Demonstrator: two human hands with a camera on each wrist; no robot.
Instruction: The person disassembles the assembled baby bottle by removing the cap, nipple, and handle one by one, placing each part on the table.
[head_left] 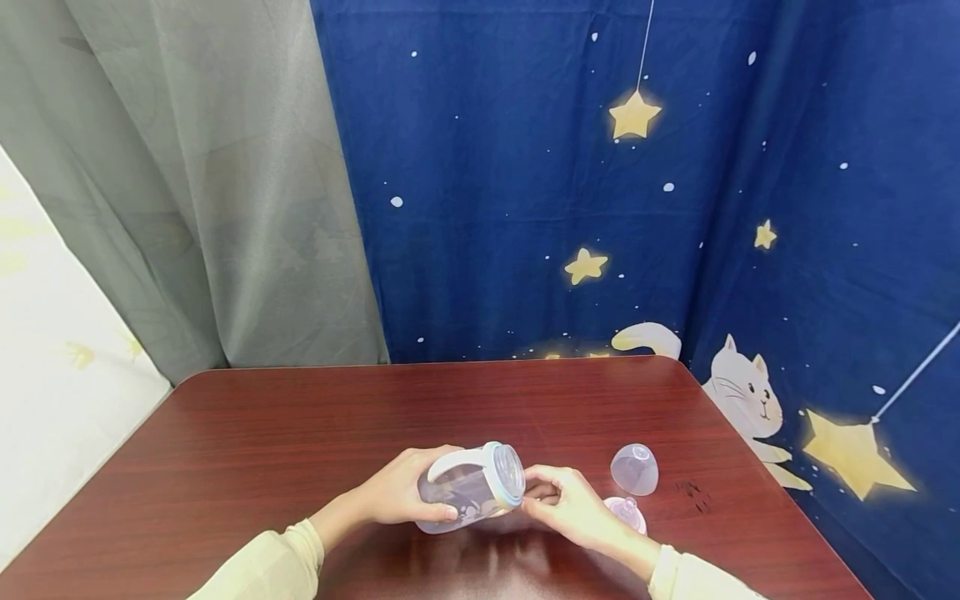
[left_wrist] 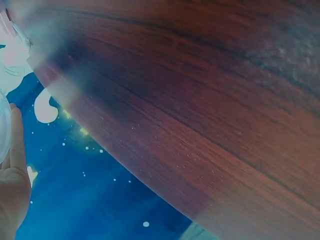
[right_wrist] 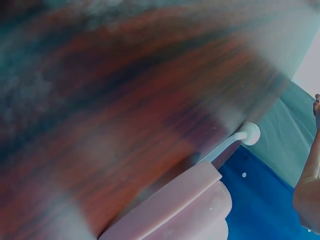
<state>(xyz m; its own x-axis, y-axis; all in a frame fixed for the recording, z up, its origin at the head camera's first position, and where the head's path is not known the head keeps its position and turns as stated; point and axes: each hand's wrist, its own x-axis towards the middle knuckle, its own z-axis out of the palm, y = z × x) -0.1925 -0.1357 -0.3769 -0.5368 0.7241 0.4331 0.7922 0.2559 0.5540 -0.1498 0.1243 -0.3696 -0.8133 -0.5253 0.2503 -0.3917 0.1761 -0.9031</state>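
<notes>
A clear baby bottle [head_left: 471,492] with a white handle [head_left: 456,461] and a pale blue neck ring [head_left: 501,477] is held on a tilt, its mouth facing right. My left hand [head_left: 412,486] grips its body, thumb across the front; in the left wrist view a sliver of clear plastic [left_wrist: 4,130] shows beside that hand [left_wrist: 15,185]. At the bottle's mouth, my right hand [head_left: 561,502] has bent fingers, thumb and fingertips at the rim. A pale pink teat piece [head_left: 628,515] lies on the table close to my right wrist, partly covered by it.
Behind the teat piece, a clear domed cap [head_left: 635,470] lies on the reddish-brown table [head_left: 337,425]. The right wrist view shows a pale pink part [right_wrist: 175,205] and a thin stem ending in a white ball [right_wrist: 251,133]. Curtains [head_left: 525,167] hang beyond the table's far edge.
</notes>
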